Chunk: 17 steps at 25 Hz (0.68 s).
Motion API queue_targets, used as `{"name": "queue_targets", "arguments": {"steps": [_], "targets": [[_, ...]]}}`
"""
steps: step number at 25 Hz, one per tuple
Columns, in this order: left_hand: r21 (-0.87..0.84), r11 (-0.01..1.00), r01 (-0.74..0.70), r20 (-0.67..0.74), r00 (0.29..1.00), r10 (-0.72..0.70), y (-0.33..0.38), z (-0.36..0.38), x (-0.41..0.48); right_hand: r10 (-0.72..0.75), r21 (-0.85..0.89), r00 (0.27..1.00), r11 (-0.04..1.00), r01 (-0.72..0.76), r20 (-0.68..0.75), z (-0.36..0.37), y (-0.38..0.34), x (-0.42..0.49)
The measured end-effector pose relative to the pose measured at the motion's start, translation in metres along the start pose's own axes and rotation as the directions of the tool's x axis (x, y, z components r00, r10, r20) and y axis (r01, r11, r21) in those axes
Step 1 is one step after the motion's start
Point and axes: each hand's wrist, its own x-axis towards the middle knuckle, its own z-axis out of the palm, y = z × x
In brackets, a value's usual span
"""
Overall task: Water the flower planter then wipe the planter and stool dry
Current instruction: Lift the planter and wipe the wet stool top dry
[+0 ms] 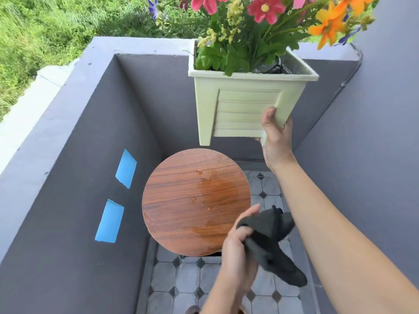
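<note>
My right hand (pixel 275 137) grips the lower right corner of a pale green square planter (pixel 240 103) and holds it lifted in the air above and behind the stool. Pink, orange, yellow and purple flowers (pixel 265 10) rise from it. The round wooden stool (pixel 195 200) stands below with a wet patch across the middle and lower part of its top. My left hand (pixel 238 241) holds a crumpled dark grey cloth (pixel 272 241) at the stool's lower right edge; the cloth hangs down beside the stool.
Grey balcony walls (pixel 74 177) close in on the left, back and right. Two blue tape patches (pixel 125 167) mark the left wall. Grey tiled floor (pixel 188 279) with dark diamonds lies under the stool. Green grass (pixel 45 30) lies beyond the wall.
</note>
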Motion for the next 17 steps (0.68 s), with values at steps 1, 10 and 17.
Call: {"name": "queue_targets", "arguments": {"steps": [1,10,17], "targets": [[0.049,0.999,0.005,-0.027,1.000,-0.004,0.016,-0.008,0.004,0.005,0.016,1.000,1.000,-0.005,-0.012,-0.002,-0.001,0.000],[0.997,0.061,0.045,-0.069,0.876,0.477,0.077,-0.094,0.043,0.025,0.061,0.989,0.998,-0.016,-0.147,-0.021,0.001,0.001],[0.605,-0.760,-0.237,0.543,0.821,0.177,0.039,-0.108,0.042,0.018,0.054,0.975,0.999,-0.006,-0.221,-0.048,0.010,-0.005]]}}
